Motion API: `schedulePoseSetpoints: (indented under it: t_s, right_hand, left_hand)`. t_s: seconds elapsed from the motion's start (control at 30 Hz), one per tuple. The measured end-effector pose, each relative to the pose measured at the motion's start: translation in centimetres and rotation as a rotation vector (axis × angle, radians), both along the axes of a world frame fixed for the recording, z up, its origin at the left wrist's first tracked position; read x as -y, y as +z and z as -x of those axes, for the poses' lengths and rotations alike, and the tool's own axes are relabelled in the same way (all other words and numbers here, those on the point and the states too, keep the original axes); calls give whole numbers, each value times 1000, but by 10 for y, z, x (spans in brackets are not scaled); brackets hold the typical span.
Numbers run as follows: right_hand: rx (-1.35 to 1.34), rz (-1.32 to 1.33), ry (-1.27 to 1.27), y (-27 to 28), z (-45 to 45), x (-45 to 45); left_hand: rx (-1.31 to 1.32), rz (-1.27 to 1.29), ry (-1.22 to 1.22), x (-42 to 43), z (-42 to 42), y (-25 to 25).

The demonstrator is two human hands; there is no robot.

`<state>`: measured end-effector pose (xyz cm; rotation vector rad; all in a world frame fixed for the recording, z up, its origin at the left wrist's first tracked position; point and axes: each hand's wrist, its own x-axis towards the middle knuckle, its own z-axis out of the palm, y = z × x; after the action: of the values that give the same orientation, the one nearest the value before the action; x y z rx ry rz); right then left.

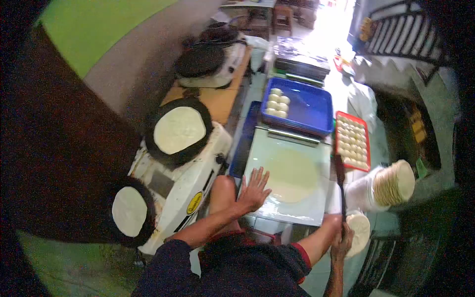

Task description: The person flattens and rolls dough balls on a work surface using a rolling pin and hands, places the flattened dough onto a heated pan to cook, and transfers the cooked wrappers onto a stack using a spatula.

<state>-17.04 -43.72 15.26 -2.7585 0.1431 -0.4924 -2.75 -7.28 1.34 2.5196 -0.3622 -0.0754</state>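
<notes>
The left hand (255, 191) spread empty fingers flat over the left edge of a glossy pale board (297, 213) bearing round cream dough (293, 173); to its right, the right hand (342, 239) clenched a long dark stick (340, 171).

Stands low, near end between the knees, as a bench (297, 214) with a pale, smooth, glossy top, catching bright reflections along the near edge. Carries a thin, round dough sheet (292, 175), spread flat and covering much of the middle. Ends on the far side at a metal bar (294, 138). Gives no clear view of any support under the blue tray (316, 109) just beyond, or under the red tray (352, 117) to the right. Farther off to the left, shows as an orange-brown wooden board (232, 106), bearing a stove (217, 75). Lower down, spreads as a floor (316, 277) of pale tiles.
</notes>
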Motion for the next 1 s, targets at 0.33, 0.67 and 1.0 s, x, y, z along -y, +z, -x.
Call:
schedulePoseSetpoints:
  t_s: [0.33,0.67,1.0]
  right_hand:
    - [-329,5,868,91,-137,-405]
    - [-161,-261,1045,-39,-243,-576]
    - [-789,-907,887,34,-306,-576]
  left_hand:
    - [85,66,239,-203,47,10]
    - [-62,1183,578,-227,104,0]
    - [292,356,371,-296,82,56]
